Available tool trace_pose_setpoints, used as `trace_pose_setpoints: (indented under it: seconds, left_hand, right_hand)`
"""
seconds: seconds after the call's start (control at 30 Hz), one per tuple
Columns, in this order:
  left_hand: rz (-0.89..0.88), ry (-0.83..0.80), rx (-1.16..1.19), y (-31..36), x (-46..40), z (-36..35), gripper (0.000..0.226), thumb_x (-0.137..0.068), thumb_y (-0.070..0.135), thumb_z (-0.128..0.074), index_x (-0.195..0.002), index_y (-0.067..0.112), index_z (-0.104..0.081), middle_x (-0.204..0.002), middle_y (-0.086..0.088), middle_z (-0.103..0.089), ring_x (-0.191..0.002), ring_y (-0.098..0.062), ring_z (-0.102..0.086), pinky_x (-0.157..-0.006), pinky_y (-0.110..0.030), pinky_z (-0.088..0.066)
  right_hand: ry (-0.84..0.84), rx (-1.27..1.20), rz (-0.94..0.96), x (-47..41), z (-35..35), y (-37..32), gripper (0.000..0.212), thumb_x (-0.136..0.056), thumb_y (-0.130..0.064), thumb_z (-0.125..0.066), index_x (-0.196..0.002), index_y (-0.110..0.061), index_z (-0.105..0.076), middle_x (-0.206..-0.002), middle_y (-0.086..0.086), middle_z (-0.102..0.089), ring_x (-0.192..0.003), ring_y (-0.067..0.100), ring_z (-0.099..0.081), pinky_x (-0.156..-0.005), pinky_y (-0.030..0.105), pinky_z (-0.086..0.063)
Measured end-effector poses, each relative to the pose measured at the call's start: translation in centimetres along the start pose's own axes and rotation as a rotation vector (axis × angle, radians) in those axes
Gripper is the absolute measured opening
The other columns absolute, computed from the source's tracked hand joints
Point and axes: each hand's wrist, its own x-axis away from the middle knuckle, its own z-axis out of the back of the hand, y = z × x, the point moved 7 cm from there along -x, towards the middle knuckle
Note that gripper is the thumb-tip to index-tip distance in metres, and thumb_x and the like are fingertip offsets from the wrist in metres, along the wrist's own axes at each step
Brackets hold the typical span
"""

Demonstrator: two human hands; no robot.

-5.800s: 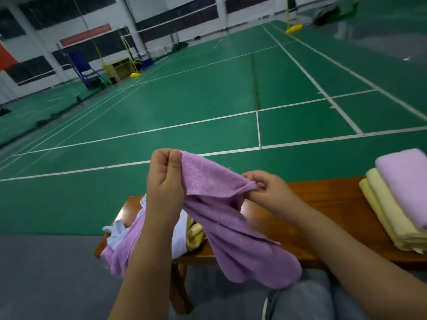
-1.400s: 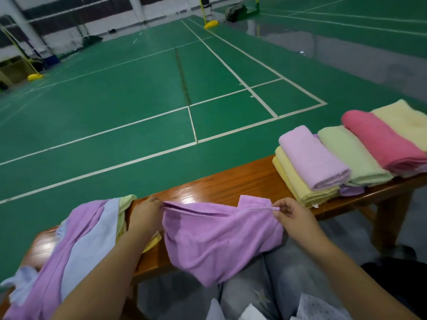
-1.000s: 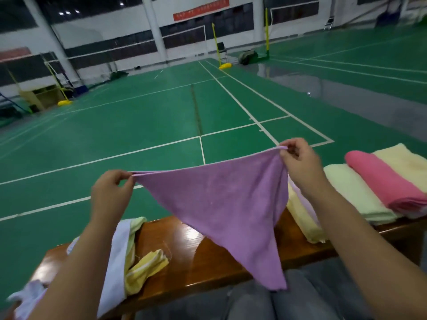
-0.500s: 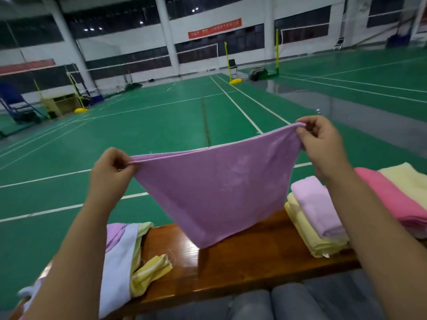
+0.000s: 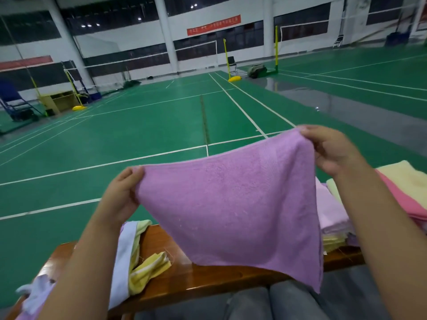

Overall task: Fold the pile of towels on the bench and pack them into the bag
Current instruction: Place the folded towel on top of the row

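Holding item one, a purple towel (image 5: 233,211), spread in the air above the knees (image 5: 265,303) and the wooden bench (image 5: 184,273): left hand (image 5: 122,195) at 9 o'clock pinches one top corner, right hand (image 5: 332,151) at 2 o'clock pinches the other, higher, so the top edge slopes and the cloth hangs to a point at 5 o'clock. Step in hand, by judgement: opening the towel flat before the first fold. To do it well, level the two corners, keep the top edge taut, then bring corner to corner so the edges meet squarely, letting the bench take the cloth for smoothing. Item two, unfolded pile (image 5: 129,262) at 7 o'clock on the bench: white, yellow and lilac cloth, tangled, partly behind the left forearm; it crowds the bare wood where the fold could be laid. Item three, folded stack (image 5: 332,218) at 3 o'clock: pale lilac over yellow, with pink and cream towels (image 5: 406,188) beyond, partly hidden by the right forearm. Bag: not in view. Far field, 12 o'clock: green badminton court (image 5: 138,125), yellow net posts (image 5: 227,58), a red banner (image 5: 213,25) on the wall.
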Motion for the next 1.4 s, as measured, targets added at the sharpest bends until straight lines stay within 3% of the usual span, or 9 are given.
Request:
trace_pose_setpoints:
  seconds: [0.1, 0.2, 0.37, 0.53, 0.73, 0.97, 1.2, 1.3, 1.4]
  left_hand:
    - [0.188, 0.141, -0.038, -5.0, -0.3, -0.4, 0.011, -0.095, 0.02, -0.056, -0.094, 0.01, -0.061, -0.09, -0.007, -0.063, -0.076, -0.015, -0.058, -0.066, -0.027, -0.051]
    - [0.241, 0.184, -0.1, -8.3, 1.4, -2.7, 0.016, -0.094, 0.02, -0.06, -0.09, 0.005, -0.06, -0.083, -0.012, -0.06, -0.069, -0.019, -0.055, -0.057, -0.031, -0.048]
    - [0.286, 0.004, -0.201, -10.5, 6.2, -10.3, 0.018, -0.094, 0.018, -0.061, -0.089, 0.001, -0.057, -0.071, -0.009, -0.058, -0.061, -0.018, -0.056, -0.058, -0.027, -0.054]
    - [0.285, -0.116, -0.149, -11.6, 9.0, -13.9, 0.02, -0.091, 0.011, -0.063, -0.094, -0.008, -0.06, -0.079, -0.019, -0.069, -0.072, -0.025, -0.069, -0.069, -0.033, -0.059]
    - [0.264, -0.094, -0.237, -11.3, 10.4, -13.9, 0.019, -0.089, 0.015, -0.066, -0.097, -0.003, -0.067, -0.085, -0.02, -0.073, -0.082, -0.031, -0.071, -0.085, -0.045, -0.057]
    - [0.288, -0.089, -0.176, -11.6, 11.0, -14.2, 0.01, -0.09, -0.001, -0.06, -0.098, -0.002, -0.067, -0.082, -0.016, -0.074, -0.08, -0.025, -0.071, -0.083, -0.038, -0.058]
    - [0.297, -0.176, -0.141, -11.5, 11.3, -14.0, 0.036, -0.086, -0.019, -0.048, -0.109, 0.003, -0.065, -0.096, -0.011, -0.075, -0.097, -0.023, -0.071, -0.086, -0.029, -0.057]
    - [0.292, -0.253, -0.142, -11.5, 11.2, -14.1, 0.045, -0.086, -0.022, -0.042, -0.113, 0.006, -0.064, -0.104, -0.008, -0.074, -0.105, -0.02, -0.068, -0.094, -0.03, -0.053]
    - [0.178, -0.288, -0.204, -9.9, 11.3, -14.1, 0.036, -0.086, -0.015, -0.053, -0.106, 0.01, -0.069, -0.099, -0.002, -0.075, -0.098, -0.014, -0.07, -0.086, -0.024, -0.055]
  right_hand:
    - [0.111, -0.079, -0.26, -0.4, 1.2, 5.5, 0.02, -0.091, 0.001, -0.052, -0.073, -0.005, -0.057, -0.046, -0.002, -0.06, -0.041, 0.005, -0.057, -0.044, 0.016, -0.049]
    - [0.2, -0.062, -0.265, 0.6, 1.3, 9.6, 0.015, -0.088, 0.008, -0.054, -0.077, -0.001, -0.058, -0.051, 0.002, -0.063, -0.046, 0.008, -0.061, -0.045, 0.018, -0.051]
    - [0.123, 0.345, -0.098, 4.9, -1.5, 13.6, 0.005, -0.086, -0.003, -0.065, -0.091, -0.006, -0.066, -0.062, 0.0, -0.06, -0.042, 0.005, -0.048, -0.041, 0.016, -0.039]
    - [-0.099, 0.641, 0.078, 8.7, -5.0, 14.4, 0.008, -0.084, -0.019, -0.071, -0.084, -0.026, -0.066, -0.083, -0.008, -0.073, -0.081, 0.005, -0.068, -0.077, 0.028, -0.056]
    - [-0.144, 0.867, 0.213, 11.0, -5.3, 12.5, 0.01, -0.087, -0.024, -0.068, -0.096, -0.026, -0.071, -0.089, -0.013, -0.072, -0.084, -0.003, -0.064, -0.074, 0.014, -0.052]
    - [-0.172, 0.997, 0.36, 12.4, -6.2, 12.2, 0.019, -0.091, -0.016, -0.063, -0.104, -0.027, -0.071, -0.096, -0.012, -0.07, -0.085, 0.004, -0.063, -0.077, 0.012, -0.051]
    - [-0.264, 1.014, 0.378, 12.1, -6.8, 12.7, 0.03, -0.086, -0.013, -0.068, -0.114, -0.024, -0.066, -0.103, -0.008, -0.067, -0.091, -0.004, -0.055, -0.077, -0.004, -0.037]
    - [-0.205, 0.911, 0.424, 11.8, -6.4, 11.5, 0.027, -0.084, -0.002, -0.067, -0.097, -0.026, -0.067, -0.09, -0.023, -0.064, -0.092, -0.011, -0.056, -0.074, 0.0, -0.041]
    - [-0.226, 0.688, 0.211, 11.0, -5.7, 11.7, 0.028, -0.088, -0.005, -0.062, -0.091, -0.033, -0.062, -0.092, -0.019, -0.067, -0.092, -0.002, -0.063, -0.077, 0.014, -0.05]
